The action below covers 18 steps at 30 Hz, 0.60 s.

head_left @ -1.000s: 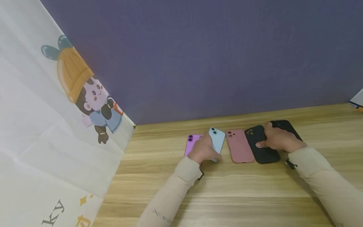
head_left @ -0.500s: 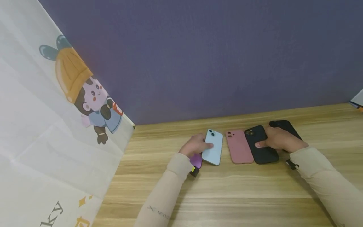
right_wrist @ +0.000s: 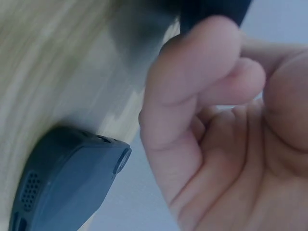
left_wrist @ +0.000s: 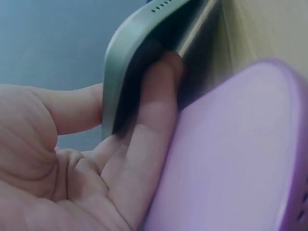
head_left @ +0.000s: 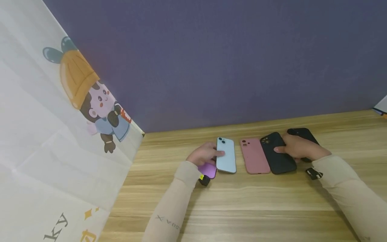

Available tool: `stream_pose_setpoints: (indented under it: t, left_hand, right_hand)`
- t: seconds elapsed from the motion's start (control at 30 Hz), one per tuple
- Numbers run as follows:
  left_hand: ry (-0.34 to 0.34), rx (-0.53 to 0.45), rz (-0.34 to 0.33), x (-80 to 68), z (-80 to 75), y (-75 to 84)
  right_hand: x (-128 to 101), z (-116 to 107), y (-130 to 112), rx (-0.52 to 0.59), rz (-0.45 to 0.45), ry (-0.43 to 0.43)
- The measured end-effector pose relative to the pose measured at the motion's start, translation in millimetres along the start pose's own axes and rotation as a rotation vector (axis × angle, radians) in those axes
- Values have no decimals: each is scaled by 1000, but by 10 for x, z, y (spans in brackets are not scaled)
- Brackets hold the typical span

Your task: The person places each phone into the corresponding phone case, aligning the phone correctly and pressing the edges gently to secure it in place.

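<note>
My left hand (head_left: 203,155) grips the left edge of a light blue phone (head_left: 226,161), thumb on its back. In the left wrist view, fingers reach under the phone's dark glass side. A purple phone (head_left: 208,170) lies beneath and beside that hand, partly covered by it. My right hand (head_left: 299,147) pinches the right edge of a black phone (head_left: 281,163), its thumb on the back; the right wrist view shows curled fingers at a dark edge (right_wrist: 216,8). A second black phone (head_left: 303,133) lies behind the right hand, partly hidden.
A pink phone (head_left: 256,158) lies between the light blue and black ones, close to the black one. The wooden table (head_left: 242,205) ends at a dark blue wall (head_left: 217,64) behind. A white printed sheet (head_left: 54,161) rises at the left.
My left hand has shifted from over the phones to the light blue phone's left edge, and that phone has moved slightly left and straightened. The right hand's black phone has moved up slightly.
</note>
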<state>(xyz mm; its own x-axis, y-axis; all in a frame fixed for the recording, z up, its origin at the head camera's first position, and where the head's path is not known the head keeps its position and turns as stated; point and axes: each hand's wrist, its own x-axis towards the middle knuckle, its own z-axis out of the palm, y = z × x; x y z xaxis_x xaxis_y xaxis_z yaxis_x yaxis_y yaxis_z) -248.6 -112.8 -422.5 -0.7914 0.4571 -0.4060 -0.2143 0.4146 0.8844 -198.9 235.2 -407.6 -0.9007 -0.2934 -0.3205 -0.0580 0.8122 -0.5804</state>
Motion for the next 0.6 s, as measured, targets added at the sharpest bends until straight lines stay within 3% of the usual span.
stream_pose_setpoints:
  t: [0.27, 0.6]
  left_hand:
    - [-15, -100, 8, 20, -36, -18]
    - [-4, -150, -13, 48, -45, -2]
  right_hand:
    - [-15, -71, -31, 50, -16, -16]
    - [-36, -164, -20, 93, -11, 32]
